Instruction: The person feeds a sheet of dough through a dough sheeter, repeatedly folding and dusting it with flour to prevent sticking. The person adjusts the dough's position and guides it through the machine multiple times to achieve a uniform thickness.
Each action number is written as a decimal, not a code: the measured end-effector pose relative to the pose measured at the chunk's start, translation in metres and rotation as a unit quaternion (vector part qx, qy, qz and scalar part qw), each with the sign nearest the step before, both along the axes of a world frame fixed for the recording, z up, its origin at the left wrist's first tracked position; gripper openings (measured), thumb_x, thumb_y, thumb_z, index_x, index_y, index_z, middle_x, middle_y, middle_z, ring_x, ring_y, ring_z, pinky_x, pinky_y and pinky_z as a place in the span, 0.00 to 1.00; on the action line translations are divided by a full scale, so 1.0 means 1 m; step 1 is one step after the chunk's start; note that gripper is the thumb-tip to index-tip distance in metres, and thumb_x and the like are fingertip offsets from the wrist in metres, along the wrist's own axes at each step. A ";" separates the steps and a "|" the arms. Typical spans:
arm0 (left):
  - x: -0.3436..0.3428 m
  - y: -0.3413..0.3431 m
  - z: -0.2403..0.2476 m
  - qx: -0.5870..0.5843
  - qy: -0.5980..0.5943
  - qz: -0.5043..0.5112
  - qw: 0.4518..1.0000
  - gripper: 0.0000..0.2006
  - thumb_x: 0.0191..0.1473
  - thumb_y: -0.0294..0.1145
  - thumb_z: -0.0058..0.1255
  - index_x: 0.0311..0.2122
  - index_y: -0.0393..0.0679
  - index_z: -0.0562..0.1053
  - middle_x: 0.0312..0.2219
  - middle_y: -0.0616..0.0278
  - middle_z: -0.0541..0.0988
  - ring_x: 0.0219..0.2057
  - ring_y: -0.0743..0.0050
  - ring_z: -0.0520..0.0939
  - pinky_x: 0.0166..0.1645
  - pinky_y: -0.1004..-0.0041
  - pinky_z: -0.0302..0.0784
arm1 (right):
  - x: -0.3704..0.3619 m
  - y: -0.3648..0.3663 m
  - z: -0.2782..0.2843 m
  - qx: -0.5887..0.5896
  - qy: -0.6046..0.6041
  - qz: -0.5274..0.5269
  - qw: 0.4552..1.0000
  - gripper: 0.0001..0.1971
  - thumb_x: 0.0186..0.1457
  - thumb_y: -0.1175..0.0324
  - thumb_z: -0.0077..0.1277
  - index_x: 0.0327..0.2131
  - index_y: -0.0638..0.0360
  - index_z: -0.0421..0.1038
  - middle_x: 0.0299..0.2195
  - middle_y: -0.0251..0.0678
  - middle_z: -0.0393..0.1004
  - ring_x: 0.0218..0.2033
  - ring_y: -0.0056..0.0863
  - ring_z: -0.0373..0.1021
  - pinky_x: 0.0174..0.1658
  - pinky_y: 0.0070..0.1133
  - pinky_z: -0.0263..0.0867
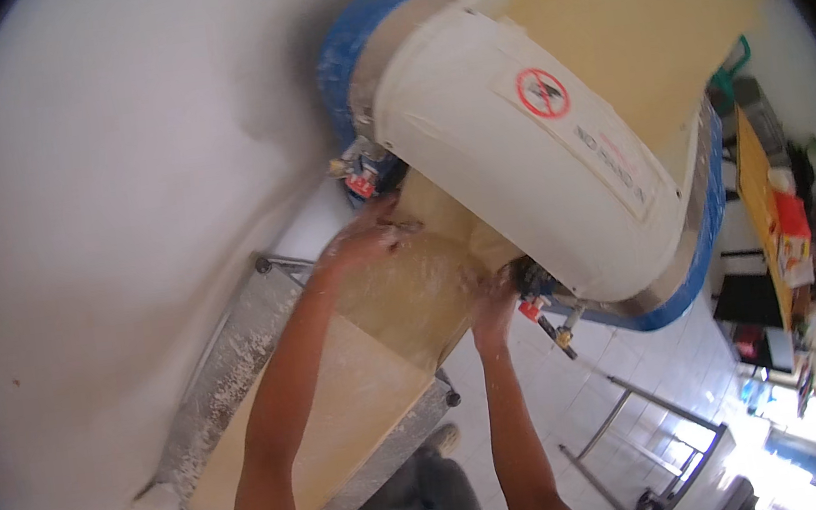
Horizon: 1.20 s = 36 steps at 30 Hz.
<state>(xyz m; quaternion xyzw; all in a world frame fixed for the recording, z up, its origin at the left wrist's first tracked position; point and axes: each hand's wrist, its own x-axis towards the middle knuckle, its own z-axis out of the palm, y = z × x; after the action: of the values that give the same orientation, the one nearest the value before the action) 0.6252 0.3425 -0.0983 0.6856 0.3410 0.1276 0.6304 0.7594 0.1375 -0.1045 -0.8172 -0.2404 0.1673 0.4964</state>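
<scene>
A pale, floury dough sheet (401, 281) hangs from under the white curved cover (515, 132) of a dough-rolling machine and runs down toward the tray. At its left edge, my left hand (371, 237) touches it with fingers stretched out and apart. Across from it, my right hand (494, 301) is at the sheet's right edge, close beneath the cover; motion and shadow blur its fingers. Below, a flat layer of dough (330, 405) lies on the floured metal tray (228, 356).
The machine has a blue side frame (708, 241) and red-and-black fittings (532, 309) beside my right hand. More dough (643, 17) lies beyond the cover. A white wall (116, 167) stands left; a metal stand (640, 440) is lower right, and a wooden table (760, 205) far right.
</scene>
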 end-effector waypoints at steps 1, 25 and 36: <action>-0.012 0.007 0.008 -0.050 0.036 -0.029 0.998 0.33 0.47 0.49 0.70 0.54 0.40 0.74 0.35 0.62 0.81 0.30 0.74 0.78 0.29 0.76 0.70 | -0.004 -0.017 0.007 -0.058 0.045 0.024 0.997 0.20 0.54 0.69 0.64 0.48 0.67 0.74 0.42 0.46 0.78 0.46 0.35 0.73 0.51 0.32 0.66; -0.258 -0.085 0.147 -0.188 0.106 -0.096 0.972 0.14 0.51 0.41 0.67 0.32 0.41 0.78 0.23 0.67 0.79 0.23 0.73 0.81 0.31 0.74 0.75 | -0.152 -0.127 0.100 0.030 0.294 0.523 0.799 0.44 0.46 0.45 0.68 0.59 0.65 0.64 0.55 0.53 0.71 0.60 0.49 0.64 0.62 0.37 0.61; -0.401 -0.135 0.156 -0.118 0.283 -0.123 0.944 0.12 0.50 0.35 0.69 0.37 0.39 0.82 0.29 0.62 0.84 0.21 0.74 0.82 0.30 0.68 0.80 | -0.335 -0.192 0.089 0.056 0.115 0.514 0.848 0.52 0.47 0.40 0.66 0.66 0.62 0.55 0.63 0.56 0.59 0.66 0.51 0.55 0.69 0.38 0.51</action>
<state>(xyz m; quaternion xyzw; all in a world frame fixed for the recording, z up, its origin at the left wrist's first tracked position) 0.2243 0.2070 0.0578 0.6511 0.4306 -0.1915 0.5950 0.4242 -0.0542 -0.0151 -0.5222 -0.5768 0.4774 0.4083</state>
